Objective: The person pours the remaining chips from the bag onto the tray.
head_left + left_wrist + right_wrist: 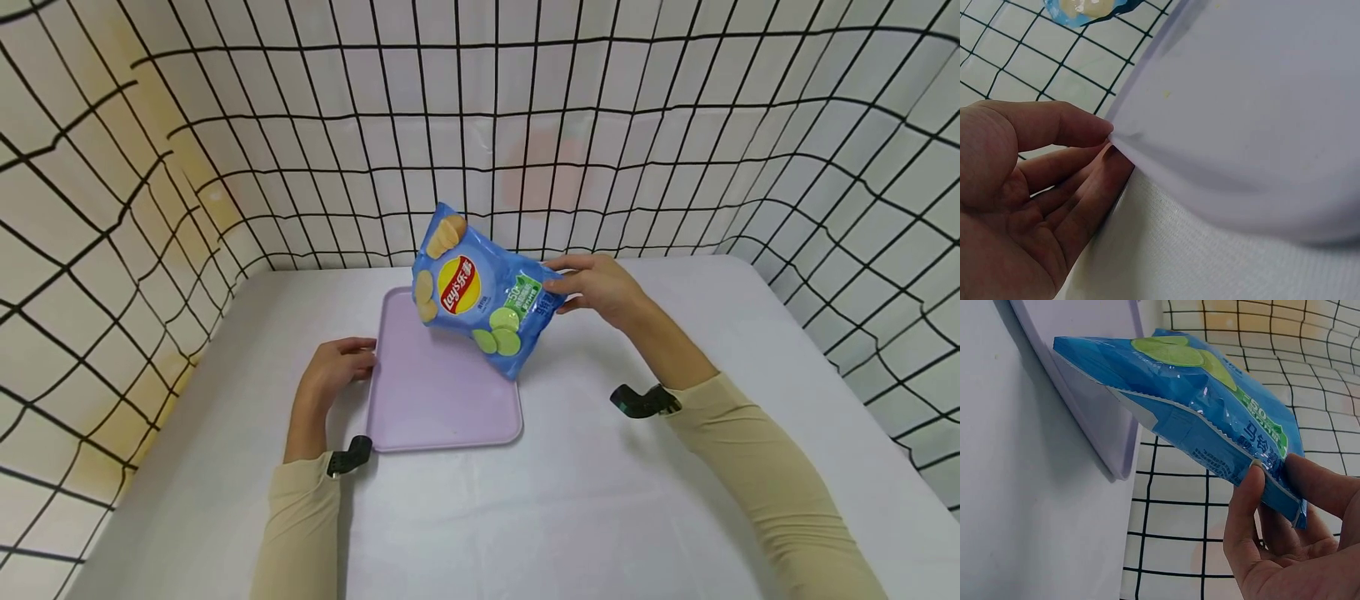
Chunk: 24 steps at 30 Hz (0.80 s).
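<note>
A blue bag of potato chips [480,292] hangs tilted above the far right part of a light purple tray [435,408]. My right hand [600,287] pinches the bag by its right end; in the right wrist view the thumb and fingers grip the sealed edge of the chip bag [1210,419]. At the tray's left side is my left hand [337,367]. The left wrist view shows its thumb and a finger pinching the rim of the tray [1241,144], with the other fingers below the edge.
A white cloth covers the table [600,492]. Black wire grid panels [480,125] stand along the back and both sides. Each wrist carries a small black camera, one on the left sleeve [350,456] and one on the right [645,402].
</note>
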Motion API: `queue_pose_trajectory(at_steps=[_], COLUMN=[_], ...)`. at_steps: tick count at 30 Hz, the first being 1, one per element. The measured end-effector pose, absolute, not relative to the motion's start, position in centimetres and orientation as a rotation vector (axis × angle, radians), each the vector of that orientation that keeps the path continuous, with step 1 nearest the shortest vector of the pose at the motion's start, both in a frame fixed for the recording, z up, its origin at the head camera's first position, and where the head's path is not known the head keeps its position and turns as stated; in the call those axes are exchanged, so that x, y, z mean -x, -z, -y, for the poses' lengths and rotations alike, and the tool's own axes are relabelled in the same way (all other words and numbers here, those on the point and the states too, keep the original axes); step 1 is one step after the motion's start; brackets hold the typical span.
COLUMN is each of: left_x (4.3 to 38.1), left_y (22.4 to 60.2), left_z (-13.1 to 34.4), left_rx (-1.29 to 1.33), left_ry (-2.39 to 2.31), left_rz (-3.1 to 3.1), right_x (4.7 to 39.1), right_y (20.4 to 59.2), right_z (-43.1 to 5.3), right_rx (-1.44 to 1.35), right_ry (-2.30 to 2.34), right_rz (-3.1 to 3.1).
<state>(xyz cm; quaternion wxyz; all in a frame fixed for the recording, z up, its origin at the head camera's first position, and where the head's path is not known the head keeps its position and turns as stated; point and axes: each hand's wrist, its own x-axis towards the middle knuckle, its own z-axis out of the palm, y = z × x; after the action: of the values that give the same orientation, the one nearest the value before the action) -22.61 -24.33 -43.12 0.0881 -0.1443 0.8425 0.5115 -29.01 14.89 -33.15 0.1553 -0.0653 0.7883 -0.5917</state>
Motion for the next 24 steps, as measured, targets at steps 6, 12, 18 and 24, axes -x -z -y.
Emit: queue_pose_trajectory(at_steps=[6, 12, 18, 24], left_x=[22.5, 22.4, 22.4, 22.6], left_y=[43.0, 43.0, 42.9, 43.1], left_z=[24.3, 24.1, 24.0, 24.2], left_rx=[0.434, 0.419, 0.422, 0.427], left_ry=[-1.524, -1.529, -1.530, -1.519], left_rz=[-2.506, -2.506, -2.509, -2.511], right_x=[28.9, 28.8, 28.8, 28.8], right_y=[32.7, 32.3, 32.0, 31.8], right_z=[-14.5, -14.1, -13.8, -13.5], right_rx=[0.189, 0.170, 0.160, 0.148], right_ry=[1.696, 1.659, 1.621, 1.592], right_rz=[-2.276, -2.324, -2.365, -2.384])
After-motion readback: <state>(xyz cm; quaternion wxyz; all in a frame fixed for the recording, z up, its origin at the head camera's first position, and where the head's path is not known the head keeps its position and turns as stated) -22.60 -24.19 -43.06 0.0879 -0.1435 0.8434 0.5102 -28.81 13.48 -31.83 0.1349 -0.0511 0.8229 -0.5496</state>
